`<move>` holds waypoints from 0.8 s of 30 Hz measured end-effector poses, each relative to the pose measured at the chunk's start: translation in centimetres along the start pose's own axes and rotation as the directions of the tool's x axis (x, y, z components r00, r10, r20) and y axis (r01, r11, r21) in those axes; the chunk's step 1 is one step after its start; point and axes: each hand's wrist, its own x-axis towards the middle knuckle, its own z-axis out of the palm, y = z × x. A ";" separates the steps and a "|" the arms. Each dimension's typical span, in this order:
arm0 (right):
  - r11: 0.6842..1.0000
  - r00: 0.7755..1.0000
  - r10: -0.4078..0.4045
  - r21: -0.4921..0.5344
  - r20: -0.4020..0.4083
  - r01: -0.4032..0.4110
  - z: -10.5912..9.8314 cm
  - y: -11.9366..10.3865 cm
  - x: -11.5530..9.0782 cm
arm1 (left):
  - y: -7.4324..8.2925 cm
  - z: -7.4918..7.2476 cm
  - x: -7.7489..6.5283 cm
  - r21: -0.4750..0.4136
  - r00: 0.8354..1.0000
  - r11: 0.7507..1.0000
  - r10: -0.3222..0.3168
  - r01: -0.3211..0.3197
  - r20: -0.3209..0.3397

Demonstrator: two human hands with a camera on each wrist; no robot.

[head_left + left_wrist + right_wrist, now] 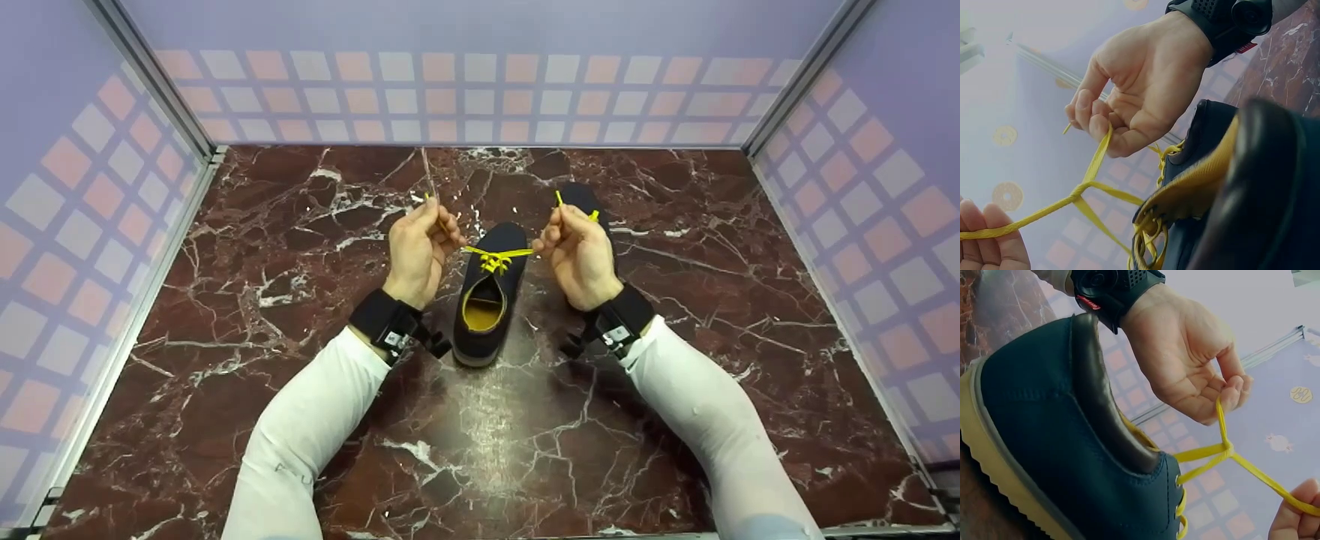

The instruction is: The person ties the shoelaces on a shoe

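A dark shoe (pixel 517 234) with a yellow lining stands in the middle of the table, toe away from me. Its yellow lace (pixel 495 262) stretches sideways between both hands above the tongue. My left hand (pixel 418 255) pinches one lace end, left of the shoe; my right hand (pixel 581 255) pinches the other on the right. In the left wrist view, the two ends cross in a single twist (pixel 1079 190) held off the shoe. From the right wrist view, the dark upper (pixel 1033 410) and pale ridged sole show close up.
Partly hidden behind my right hand, a second dark shoe (pixel 581 196) with yellow lace stands farther back. The table (pixel 300 375) has a dark red marbled top. Tiled-pattern walls (pixel 480 67) close off the back and both sides.
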 end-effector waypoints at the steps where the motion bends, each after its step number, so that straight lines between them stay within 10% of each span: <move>1: 1.000 1.000 -0.006 0.000 -0.006 0.006 -0.1 0.0 0.0 | 0.0 -0.1 0.0 0.006 1.000 1.000 0.002 -0.002 0.004; 24: 1.000 0.999 0.000 -0.028 -0.041 -0.001 -2.6 -0.9 0.0 | 0.0 -2.0 0.3 0.044 0.999 0.999 -0.020 0.022 -0.039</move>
